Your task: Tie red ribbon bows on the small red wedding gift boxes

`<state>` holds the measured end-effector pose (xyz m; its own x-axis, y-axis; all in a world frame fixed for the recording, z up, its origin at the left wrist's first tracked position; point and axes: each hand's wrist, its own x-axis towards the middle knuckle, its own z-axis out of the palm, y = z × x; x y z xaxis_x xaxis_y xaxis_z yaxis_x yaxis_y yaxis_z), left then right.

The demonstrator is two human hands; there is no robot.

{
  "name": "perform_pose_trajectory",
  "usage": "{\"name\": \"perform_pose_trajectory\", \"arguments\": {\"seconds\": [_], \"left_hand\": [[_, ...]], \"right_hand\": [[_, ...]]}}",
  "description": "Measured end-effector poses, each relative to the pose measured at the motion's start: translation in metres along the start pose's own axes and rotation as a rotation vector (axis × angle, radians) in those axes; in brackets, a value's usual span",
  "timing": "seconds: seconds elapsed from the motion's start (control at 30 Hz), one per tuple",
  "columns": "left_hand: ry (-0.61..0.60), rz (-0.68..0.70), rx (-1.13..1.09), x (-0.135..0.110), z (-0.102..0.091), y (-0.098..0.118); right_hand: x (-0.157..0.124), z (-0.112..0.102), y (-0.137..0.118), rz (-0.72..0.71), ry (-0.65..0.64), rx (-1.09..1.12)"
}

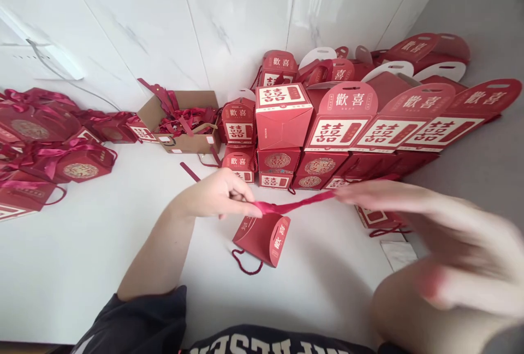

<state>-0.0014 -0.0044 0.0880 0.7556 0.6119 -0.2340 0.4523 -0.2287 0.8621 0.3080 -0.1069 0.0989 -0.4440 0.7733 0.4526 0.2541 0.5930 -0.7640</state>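
You have open room on the white table (213, 266) around the small red box (264, 239) in front of you, and a wide bare stretch to the left of your left forearm. Behind, the stacked red boxes (282, 124) stand along the tiled wall (241, 10) and run right towards the grey wall (487, 26); the cardboard carton (188, 143) of ribbons sits just left of them. More red boxes with bows (82, 163) crowd the far left. The table's edge shows at the lower left.

Your left hand (219, 195) pinches the red ribbon (305, 201) between thumb and fingertips. The strip spans to the fingertips of your right hand (454, 228), whose thumb stands well apart; blur hides whether they grip it. The ribbon passes above the small box, its cord handle towards you.
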Motion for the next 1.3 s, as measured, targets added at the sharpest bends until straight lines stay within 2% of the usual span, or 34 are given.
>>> {"name": "perform_pose_trajectory", "arguments": {"seconds": [0.03, 0.07, 0.13, 0.17, 0.23, 0.3, 0.43, 0.53, 0.6, 0.67, 0.87, 1.03, 1.3], "left_hand": [[-0.016, 0.020, 0.012, 0.003, 0.010, 0.004], [-0.017, 0.041, 0.031, 0.006, 0.019, 0.007], [0.014, 0.063, 0.043, 0.007, 0.029, 0.009], [0.029, 0.055, 0.037, 0.007, 0.031, 0.010], [0.045, 0.025, 0.020, 0.004, 0.028, 0.010], [0.046, 0.002, 0.019, 0.000, 0.021, 0.010], [0.027, 0.035, 0.074, -0.005, 0.009, 0.011], [-0.002, 0.084, 0.203, -0.004, 0.007, 0.008], [-0.020, 0.104, 0.278, 0.000, 0.010, 0.006], [-0.034, 0.109, 0.325, 0.005, 0.013, 0.003], [-0.072, 0.125, 0.425, 0.015, 0.020, -0.002], [-0.064, 0.178, 0.445, 0.018, 0.025, -0.005], [-0.097, 0.223, 0.405, 0.020, 0.029, -0.005]], "right_hand": [[0.014, 0.016, 0.001, 0.080, -0.074, 0.002], [0.028, 0.031, 0.004, 0.161, -0.085, 0.019], [0.051, 0.058, 0.017, 0.221, -0.203, 0.118], [0.059, 0.069, 0.024, 0.247, -0.254, 0.153], [0.066, 0.080, 0.036, 0.293, -0.272, 0.169], [0.066, 0.080, 0.042, 0.302, -0.288, 0.168], [0.052, 0.057, 0.040, 0.335, -0.328, 0.189], [0.035, 0.044, 0.039, 0.498, -0.337, 0.347], [0.020, 0.044, 0.042, 0.607, -0.348, 0.484], [0.006, 0.050, 0.047, 0.677, -0.320, 0.550], [-0.021, 0.080, 0.058, 0.726, -0.136, 0.637], [-0.020, 0.095, 0.054, 0.752, -0.061, 0.701], [-0.008, 0.111, 0.052, 0.719, 0.011, 0.668]]}}
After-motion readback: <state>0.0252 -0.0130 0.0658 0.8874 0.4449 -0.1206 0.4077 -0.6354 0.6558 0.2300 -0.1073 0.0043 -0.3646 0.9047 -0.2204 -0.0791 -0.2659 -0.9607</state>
